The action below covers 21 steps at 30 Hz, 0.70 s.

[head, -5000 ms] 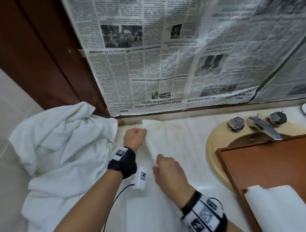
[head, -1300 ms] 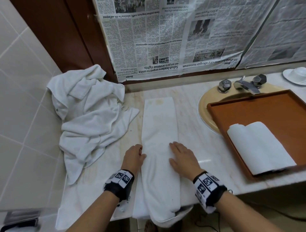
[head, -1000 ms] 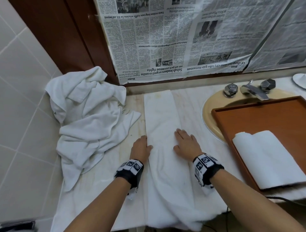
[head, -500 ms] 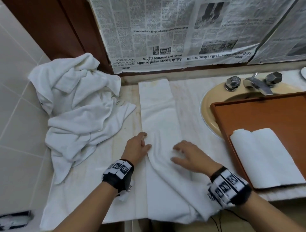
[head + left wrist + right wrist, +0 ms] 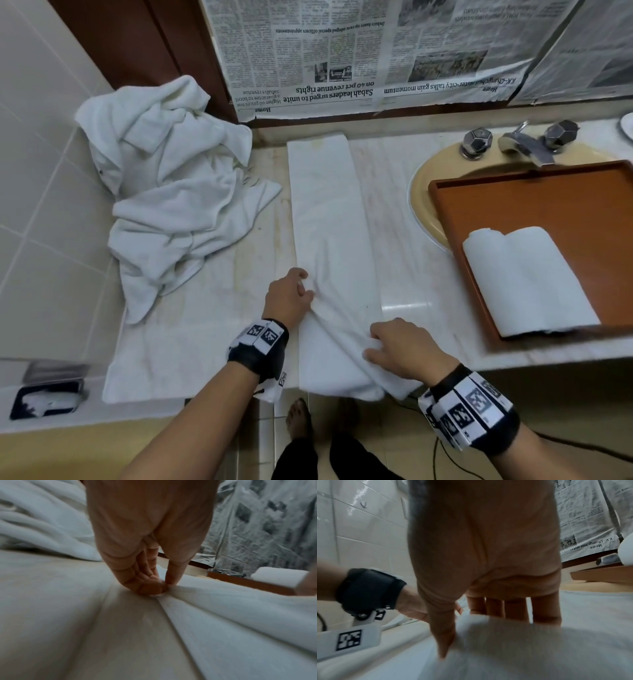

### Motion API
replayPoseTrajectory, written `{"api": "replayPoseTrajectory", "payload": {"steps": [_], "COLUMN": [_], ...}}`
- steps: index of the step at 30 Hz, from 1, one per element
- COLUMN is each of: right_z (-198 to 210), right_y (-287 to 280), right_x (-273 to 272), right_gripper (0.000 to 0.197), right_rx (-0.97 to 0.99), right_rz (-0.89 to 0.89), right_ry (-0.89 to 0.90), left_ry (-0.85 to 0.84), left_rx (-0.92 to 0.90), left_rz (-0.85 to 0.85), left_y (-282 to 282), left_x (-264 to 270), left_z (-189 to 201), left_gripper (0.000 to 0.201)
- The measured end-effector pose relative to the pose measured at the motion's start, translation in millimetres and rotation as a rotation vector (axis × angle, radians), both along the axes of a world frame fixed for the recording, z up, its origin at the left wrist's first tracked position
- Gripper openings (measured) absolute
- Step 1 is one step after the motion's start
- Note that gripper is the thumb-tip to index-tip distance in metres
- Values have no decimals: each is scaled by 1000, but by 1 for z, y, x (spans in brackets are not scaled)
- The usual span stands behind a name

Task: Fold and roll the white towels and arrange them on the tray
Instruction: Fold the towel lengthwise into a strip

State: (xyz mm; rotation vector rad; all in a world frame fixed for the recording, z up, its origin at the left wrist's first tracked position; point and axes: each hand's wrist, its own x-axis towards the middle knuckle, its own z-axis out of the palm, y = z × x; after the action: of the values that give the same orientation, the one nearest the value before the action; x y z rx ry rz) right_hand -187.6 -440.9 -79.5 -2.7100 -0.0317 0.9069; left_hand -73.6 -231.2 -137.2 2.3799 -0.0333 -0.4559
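Nearest, at 6 o'clock on the tabletop (image 5: 212, 308), the right hand (image 5: 404, 349) curls over and the left hand (image 5: 287, 298) pinches the folded towel's (image 5: 329, 212) soft, floppy near end, the best hold, its strip lying toward 12 o'clock.

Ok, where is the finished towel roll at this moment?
In the head view the rolled towel lies at right in the wooden tray over the sink, near its front-left corner.
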Motion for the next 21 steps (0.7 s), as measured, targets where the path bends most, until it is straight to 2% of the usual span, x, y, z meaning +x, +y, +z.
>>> {"api": "replayPoseTrajectory", "payload": {"steps": [3,7,12,15,18,20,21], "right_z": [17,32,-9,-29,-32,-27,-23], "right_y": [12,57,110,118,115,108,102], "right_x": [-21,-48,-67,-77,-89,-91,-89], "right_gripper": [25,23,21,22,18,9,7], "right_rx": [39,163,157,288,546,664,662], "right_rz": [-8,31,11,-10,-132,-256,-316], "right_ry": [-75,-105,-38,34,169,94,-15], "left_ry": [-6,-43,-10,-10,-23,-46,-59], "left_rx": [-15,-7,-65,-37,-23,-13,-8], "left_rz": [21,29,-30,-117,-133,-140,-149], "left_y": [0,-1,8,13,18,21,24], "left_x": [-2,-8,-4,-4,-11,-17,-22], "left_z": [1,1,6,13,13,12,10], "left_gripper": [33,34,39,45,46,43,41]}}
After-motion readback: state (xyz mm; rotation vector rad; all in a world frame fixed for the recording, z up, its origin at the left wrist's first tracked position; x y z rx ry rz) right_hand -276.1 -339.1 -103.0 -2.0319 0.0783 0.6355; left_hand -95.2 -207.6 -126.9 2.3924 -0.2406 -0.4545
